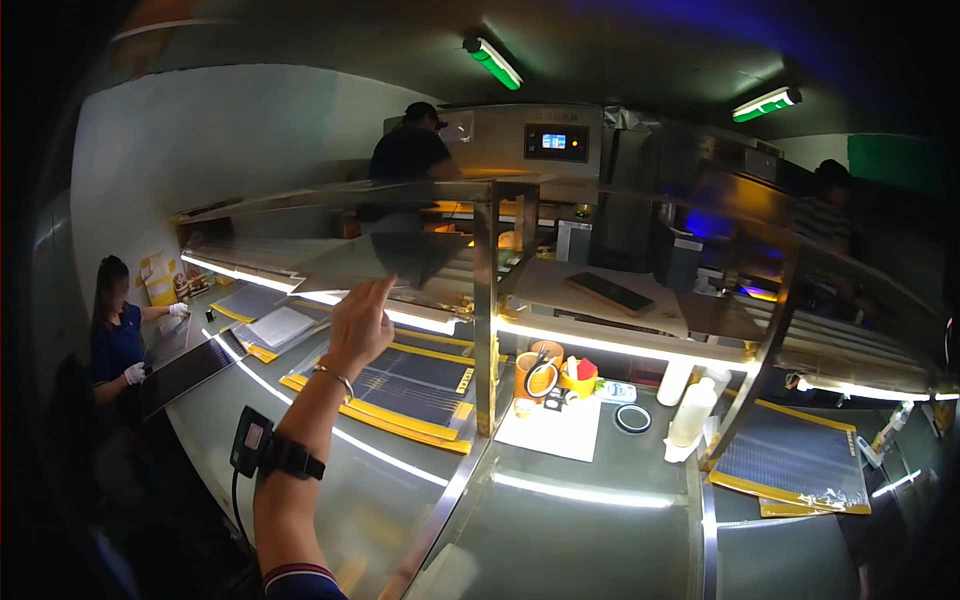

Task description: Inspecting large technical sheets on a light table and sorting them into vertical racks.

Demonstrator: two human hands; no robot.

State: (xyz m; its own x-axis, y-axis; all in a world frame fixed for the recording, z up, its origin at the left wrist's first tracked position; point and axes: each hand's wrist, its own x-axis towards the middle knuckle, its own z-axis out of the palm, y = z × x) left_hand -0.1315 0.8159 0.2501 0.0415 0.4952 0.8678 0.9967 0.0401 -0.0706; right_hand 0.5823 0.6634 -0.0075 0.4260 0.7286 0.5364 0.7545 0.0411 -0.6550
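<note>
Has the left hand [360, 325] raised on the left, fingers bunched narrow at the tips; cannot tell whether pinching or merely overlapping the thin see-through sheet [388, 258]. Shows that sheet directly above and beyond the fingertips, long axis apparently crosswise, spreading to both sides of the grip. Lies nearer the left hand, with no right hand in view. Shows yellow-edged panels [425, 385] below and rightward, apart from the fingers

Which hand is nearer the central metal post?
Left, the only one in view. The left hand is to the left of the central metal post, apart from it in the picture. The right hand is out of view, so its place can't be told.
</note>
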